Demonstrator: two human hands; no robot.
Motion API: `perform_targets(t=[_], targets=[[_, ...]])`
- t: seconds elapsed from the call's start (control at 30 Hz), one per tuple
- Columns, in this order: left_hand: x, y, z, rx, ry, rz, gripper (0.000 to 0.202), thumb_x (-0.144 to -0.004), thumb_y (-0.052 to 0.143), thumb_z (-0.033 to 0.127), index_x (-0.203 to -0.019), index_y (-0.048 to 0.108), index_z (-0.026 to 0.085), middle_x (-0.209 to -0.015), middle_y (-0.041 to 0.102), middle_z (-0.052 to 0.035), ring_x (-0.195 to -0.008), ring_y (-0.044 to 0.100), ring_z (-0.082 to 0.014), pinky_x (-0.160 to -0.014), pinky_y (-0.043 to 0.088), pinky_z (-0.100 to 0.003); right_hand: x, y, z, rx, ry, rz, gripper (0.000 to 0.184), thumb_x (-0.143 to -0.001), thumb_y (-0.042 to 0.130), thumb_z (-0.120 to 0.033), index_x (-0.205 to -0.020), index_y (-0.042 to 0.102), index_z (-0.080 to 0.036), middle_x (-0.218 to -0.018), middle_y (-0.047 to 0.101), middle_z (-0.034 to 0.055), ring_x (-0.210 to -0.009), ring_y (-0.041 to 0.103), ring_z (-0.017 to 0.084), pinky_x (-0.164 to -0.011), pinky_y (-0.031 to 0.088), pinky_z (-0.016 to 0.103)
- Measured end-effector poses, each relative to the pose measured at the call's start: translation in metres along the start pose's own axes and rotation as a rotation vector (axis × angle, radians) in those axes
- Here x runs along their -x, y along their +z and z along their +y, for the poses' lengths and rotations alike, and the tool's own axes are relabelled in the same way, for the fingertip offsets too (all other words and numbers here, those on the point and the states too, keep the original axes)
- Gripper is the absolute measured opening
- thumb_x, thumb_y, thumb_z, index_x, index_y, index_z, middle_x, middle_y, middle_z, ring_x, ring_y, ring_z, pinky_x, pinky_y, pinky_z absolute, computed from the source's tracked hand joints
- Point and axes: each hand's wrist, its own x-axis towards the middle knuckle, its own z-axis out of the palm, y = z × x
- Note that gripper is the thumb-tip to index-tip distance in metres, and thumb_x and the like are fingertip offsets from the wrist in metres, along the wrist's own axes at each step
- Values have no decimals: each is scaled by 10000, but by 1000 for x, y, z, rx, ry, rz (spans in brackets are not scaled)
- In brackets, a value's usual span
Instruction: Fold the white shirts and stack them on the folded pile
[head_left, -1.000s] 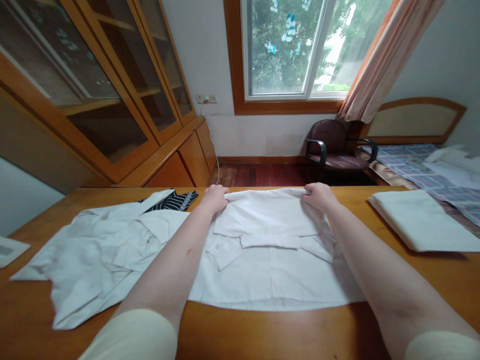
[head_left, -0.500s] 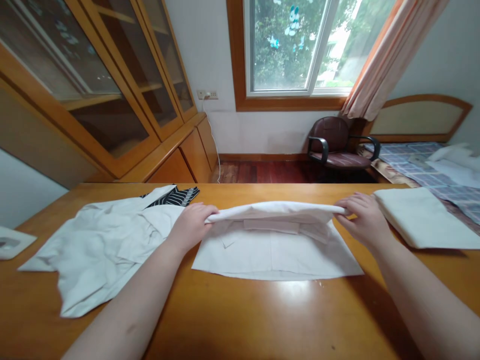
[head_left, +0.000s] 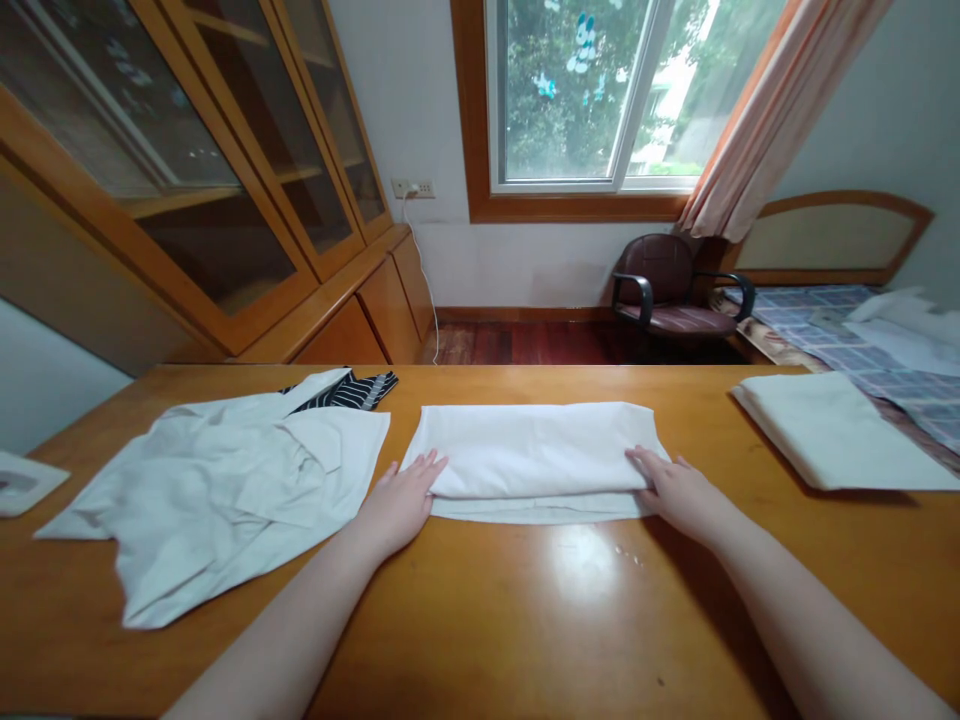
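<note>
A folded white garment [head_left: 536, 450] lies flat in front of me as a wide strip. A narrow lower layer of it shows along its near edge. My left hand [head_left: 401, 502] rests on its left end, fingers stretched out over the cloth. On the right end lies my right hand [head_left: 675, 490], its fingers extended on top and the thumb partly hidden. To the left is a crumpled white garment [head_left: 217, 490], spread loosely, with a black-and-white striped cloth [head_left: 345, 392] sticking out behind it. A neatly folded white cloth [head_left: 847, 430] sits on the right.
Everything lies on a shiny wooden table [head_left: 495, 630]. A white object [head_left: 34, 482] stands at its left edge. Beyond are a glass-door cabinet [head_left: 300, 300], a maroon armchair [head_left: 664, 285], a window [head_left: 577, 100] and a bed [head_left: 810, 310].
Both hands have brought the garment's lifted far edge down toward me, folding it over the near part. The fingers have gone from pinching that edge to lying on the cloth.
</note>
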Motion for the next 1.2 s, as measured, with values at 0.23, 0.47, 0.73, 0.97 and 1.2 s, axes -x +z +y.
perform_targets(t=[0.23, 0.47, 0.73, 0.97, 1.2], targets=[[-34, -19, 44, -15, -323, 77, 583, -774, 460, 161, -1355, 418, 147, -1483, 267, -170, -1347, 248, -375, -1044, 184, -626, -36, 1, -42, 92, 203, 199, 369, -765, 458, -112, -1117, 570, -115, -1227, 545, 198, -1269, 356, 362, -1018, 150, 640], [-5, 15, 125, 114, 380, 266, 396, -861, 463, 259, -1250, 509, 202, -1361, 484, -82, -1243, 433, -222, -1063, 318, -380, -31, 19, -83, -58, -322, 464, 355, -816, 501, -146, -1163, 563, -195, -1269, 560, 83, -1137, 490, 220, -1055, 262, 430], [-5, 44, 141, 36, 385, 224, 662, -869, 407, 531, -1413, 320, 165, -1474, 324, -99, -1354, 256, -279, -1096, 216, -470, -32, 13, -80, -171, -463, 626, 196, -882, 499, -184, -1001, 654, -192, -881, 681, 62, -832, 557, 185, -786, 410, 332], [-1, 36, 141, 55, 377, 219, 600, -854, 458, 509, -1357, 398, 187, -1371, 464, -101, -1230, 405, -276, -1032, 302, -430, -21, 6, -80, -188, -647, 441, 160, -836, 519, -174, -909, 659, -196, -758, 627, 45, -719, 541, 161, -707, 407, 297], [0, 22, 137, 118, 434, 203, 412, -852, 520, 389, -1217, 509, 198, -1132, 608, -79, -1025, 537, -242, -875, 420, -372, -25, 3, -79, -273, -565, 142, 247, -711, 531, -89, -901, 643, -198, -868, 632, 43, -829, 572, 175, -792, 413, 298]])
